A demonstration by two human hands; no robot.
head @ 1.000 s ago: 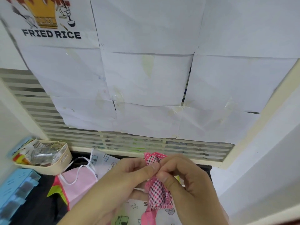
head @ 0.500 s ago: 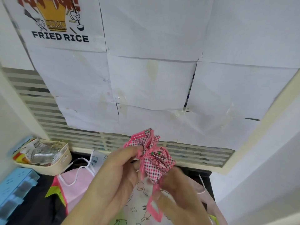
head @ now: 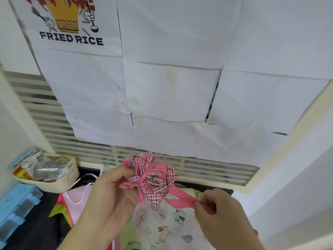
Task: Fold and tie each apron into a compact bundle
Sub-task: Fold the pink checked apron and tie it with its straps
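Above the table, your left hand (head: 110,193) grips 1 checked apron bundle (head: 153,179); your right hand (head: 218,212) pinches its pink strap (head: 180,197), running toward 4 o'clock.

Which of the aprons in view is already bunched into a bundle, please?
The pink checked apron, gripped in the left hand with its strap wound round it; the pale pink and rabbit-print ones lie loose.

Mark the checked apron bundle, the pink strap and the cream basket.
checked apron bundle (head: 155,184), head view, on the gathered cloth
pink strap (head: 181,196), head view, mid-length of the taut stretch
cream basket (head: 54,184), head view, on its front wall
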